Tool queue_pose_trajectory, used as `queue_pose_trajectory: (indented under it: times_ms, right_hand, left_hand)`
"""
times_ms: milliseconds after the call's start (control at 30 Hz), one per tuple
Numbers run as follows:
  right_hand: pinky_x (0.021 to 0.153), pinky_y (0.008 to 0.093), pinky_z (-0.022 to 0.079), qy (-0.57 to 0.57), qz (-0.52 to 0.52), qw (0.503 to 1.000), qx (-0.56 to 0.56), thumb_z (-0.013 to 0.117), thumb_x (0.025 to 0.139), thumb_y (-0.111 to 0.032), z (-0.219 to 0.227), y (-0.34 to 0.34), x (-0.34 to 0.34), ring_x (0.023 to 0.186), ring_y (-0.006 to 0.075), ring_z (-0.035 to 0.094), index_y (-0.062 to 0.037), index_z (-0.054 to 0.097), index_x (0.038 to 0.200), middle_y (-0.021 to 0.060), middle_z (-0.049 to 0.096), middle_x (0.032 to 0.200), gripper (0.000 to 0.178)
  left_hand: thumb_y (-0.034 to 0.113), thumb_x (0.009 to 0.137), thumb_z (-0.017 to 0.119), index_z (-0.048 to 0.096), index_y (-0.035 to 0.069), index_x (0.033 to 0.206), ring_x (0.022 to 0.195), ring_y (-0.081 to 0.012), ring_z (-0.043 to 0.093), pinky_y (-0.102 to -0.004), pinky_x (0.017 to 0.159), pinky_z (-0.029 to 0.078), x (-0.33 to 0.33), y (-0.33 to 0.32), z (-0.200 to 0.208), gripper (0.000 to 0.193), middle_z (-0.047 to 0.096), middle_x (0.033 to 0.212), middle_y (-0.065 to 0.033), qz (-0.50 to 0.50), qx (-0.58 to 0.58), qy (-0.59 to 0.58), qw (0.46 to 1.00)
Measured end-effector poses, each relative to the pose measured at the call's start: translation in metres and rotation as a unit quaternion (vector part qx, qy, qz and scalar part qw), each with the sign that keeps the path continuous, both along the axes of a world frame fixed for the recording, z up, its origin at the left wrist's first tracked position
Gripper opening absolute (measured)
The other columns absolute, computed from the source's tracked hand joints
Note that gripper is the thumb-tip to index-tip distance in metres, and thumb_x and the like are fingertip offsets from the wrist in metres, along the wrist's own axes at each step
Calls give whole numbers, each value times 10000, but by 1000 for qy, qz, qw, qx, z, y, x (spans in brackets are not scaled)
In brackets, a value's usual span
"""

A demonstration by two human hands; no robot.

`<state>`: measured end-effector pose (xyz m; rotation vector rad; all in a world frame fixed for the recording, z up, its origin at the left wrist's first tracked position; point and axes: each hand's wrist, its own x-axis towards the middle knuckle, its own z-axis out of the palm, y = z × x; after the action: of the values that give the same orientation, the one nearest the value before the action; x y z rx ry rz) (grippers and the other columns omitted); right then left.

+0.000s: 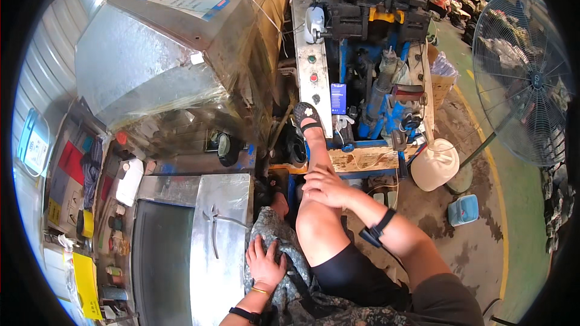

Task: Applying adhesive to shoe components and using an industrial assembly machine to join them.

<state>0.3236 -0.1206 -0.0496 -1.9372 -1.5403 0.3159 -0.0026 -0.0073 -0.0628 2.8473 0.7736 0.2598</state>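
Note:
My left hand (266,262) lies flat, fingers spread, on the dark patterned cloth (293,268) over my left thigh. My right hand (326,186) rests across my bare right shin with its fingers stretched out, and holds nothing. That leg is raised, its foot in a dark clog (308,116) set against the machine's pale control panel (314,54). Beside my left hand, pliers (214,226) lie on a shiny metal worktop (220,265), handles apart. Neither hand touches them.
A blue-and-black machine (380,84) stands ahead, below a metal hood (157,48) at left. To the right are a cream jug (435,165), a blue bucket (463,210) and a large fan (525,78). A shelf at far left holds a white bottle (129,182).

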Motion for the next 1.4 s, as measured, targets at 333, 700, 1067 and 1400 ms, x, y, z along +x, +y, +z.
queue_pose_trajectory:
  times_ms: [333,700,1067,1400]
  right_hand:
    - [1177,452,327,-17,-94,952,-291,653,808,-505,-23,64,78,1453,323,373,-293,696,1275,92,482,1528,515]
    - [1152,414,360,130,-140,958,-212,584,901,-390,-30,29,78,1347,330,502,-232,672,1311,111,590,1418,448]
    - [1055,351,445,219,-39,975,-15,571,942,-163,-130,14,124,1182,243,615,-34,720,1175,160,682,1256,305]
    - [1124,376,384,279,-263,915,-128,669,891,-258,-60,4,99,1316,258,501,-84,564,1401,162,561,1415,548]
  left_hand:
    - [381,802,713,662,189,1275,1402,-450,332,-578,1154,259,-1,-5,2,513,384,1521,-225,-3,9,23,1000]
    - [373,797,707,658,181,1275,1398,-449,334,-581,1152,257,-2,-7,3,517,389,1512,-230,-8,14,16,1000]
    - [377,793,710,656,198,1271,1385,-461,340,-580,1142,268,-5,-9,1,513,384,1513,-230,-7,-2,10,1000]
    - [404,766,719,688,226,1235,1371,-465,371,-595,1123,288,3,-10,0,503,406,1500,-237,-18,16,-17,1000]
